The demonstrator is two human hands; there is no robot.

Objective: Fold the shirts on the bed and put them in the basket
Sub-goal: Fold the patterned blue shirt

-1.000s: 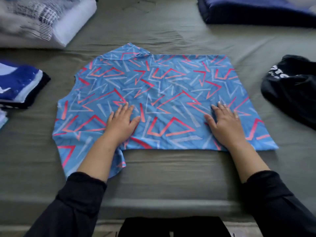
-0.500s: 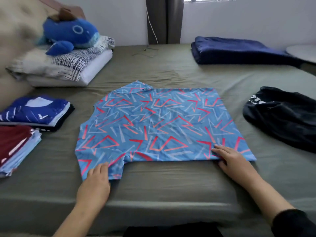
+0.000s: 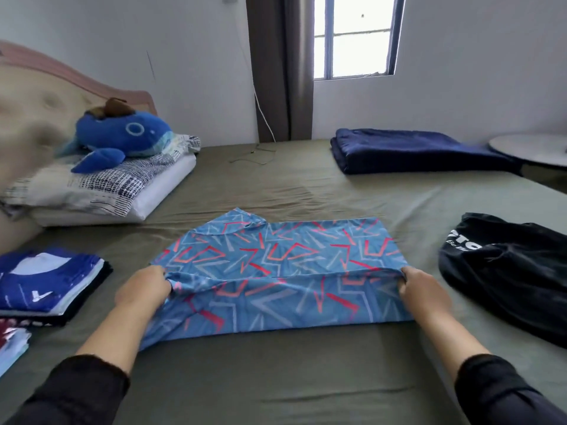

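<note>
A blue shirt [image 3: 276, 256] with red and grey triangle lines lies on the olive bed sheet [image 3: 276, 378] in front of me. My left hand [image 3: 144, 289] grips its near left edge and my right hand [image 3: 423, 291] grips its near right edge. Both hold that edge lifted off the sheet and carried toward the far side, so the near part drapes down over the bed. An unfolded black shirt [image 3: 506, 271] with white lettering lies to the right. No basket is in view.
Folded shirts are stacked at the left: a blue-and-white pile [image 3: 46, 283] and a dark red and light blue pile [image 3: 12, 342]. Pillows [image 3: 101, 191] with a blue plush whale [image 3: 122, 136] sit at the back left. A folded navy blanket [image 3: 414, 148] lies at the back right.
My hands slid from pressing flat on the shirt to its near edge, took hold of it and raised it. The camera tilted up, showing the wall and window.
</note>
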